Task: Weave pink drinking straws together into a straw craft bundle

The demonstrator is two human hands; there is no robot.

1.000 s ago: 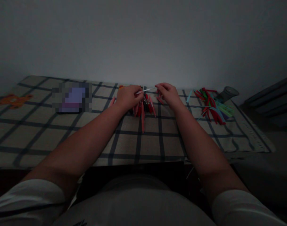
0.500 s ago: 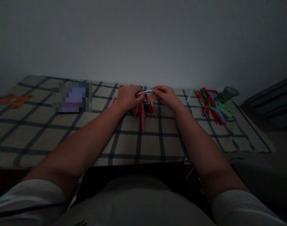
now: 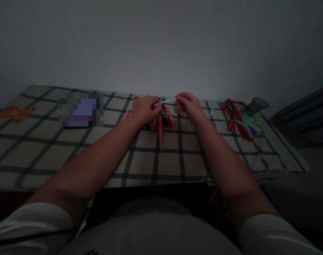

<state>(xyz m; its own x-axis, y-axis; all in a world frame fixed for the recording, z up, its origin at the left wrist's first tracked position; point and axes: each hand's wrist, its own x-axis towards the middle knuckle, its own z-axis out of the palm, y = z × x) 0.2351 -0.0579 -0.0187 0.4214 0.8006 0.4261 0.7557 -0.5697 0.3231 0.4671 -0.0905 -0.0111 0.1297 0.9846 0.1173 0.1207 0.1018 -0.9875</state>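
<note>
A thin white strip (image 3: 168, 101) stretches between my two hands above the table. My left hand (image 3: 145, 109) is closed on its left end, thumb against the fingers. The right end is pinched between the thumb and fingertips of my right hand (image 3: 188, 104), whose other fingers are curled. Below and between the hands lies a bunch of red and pink pen-like sticks (image 3: 161, 132), partly hidden by my left hand. Something orange (image 3: 137, 98) shows just behind that hand, too covered to name.
A checked cloth (image 3: 113, 159) covers the table against the wall. A phone-like device (image 3: 83, 112), partly pixelated, and an orange flat figure (image 3: 15, 113) lie on the left. On the right are red, green and blue strips (image 3: 239, 120) beside a glass (image 3: 257, 105).
My right hand has moved slightly right and up, away from the left. More of the white strip shows between them. My left hand has barely moved.
</note>
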